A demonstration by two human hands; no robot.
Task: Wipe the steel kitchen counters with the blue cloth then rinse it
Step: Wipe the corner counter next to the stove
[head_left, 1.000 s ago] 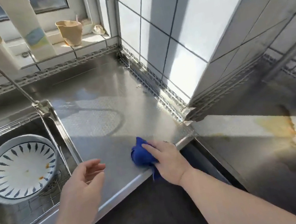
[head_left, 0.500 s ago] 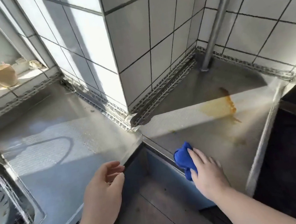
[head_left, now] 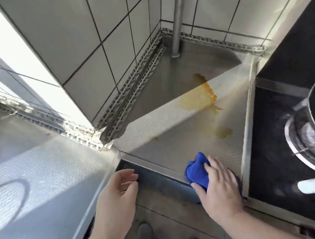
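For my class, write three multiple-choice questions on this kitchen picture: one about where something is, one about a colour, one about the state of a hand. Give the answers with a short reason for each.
1. Where is the blue cloth?
A. On the steel counter near its front edge
B. On the floor
C. Hanging on the pipe

2. What colour is the big stain on the steel counter?
A. Green
B. Orange-brown
C. Black

3. What is the left hand doing?
A. Gripping the cloth
B. Pressing on the wall tiles
C. Holding nothing, fingers loosely curled

Answers:
1. A: the right hand holds the cloth down on the counter by the front edge, left of the hob.
2. B: the spill looks orange-brown where sunlight crosses it.
3. C: it hangs by the counter corner with nothing in it.
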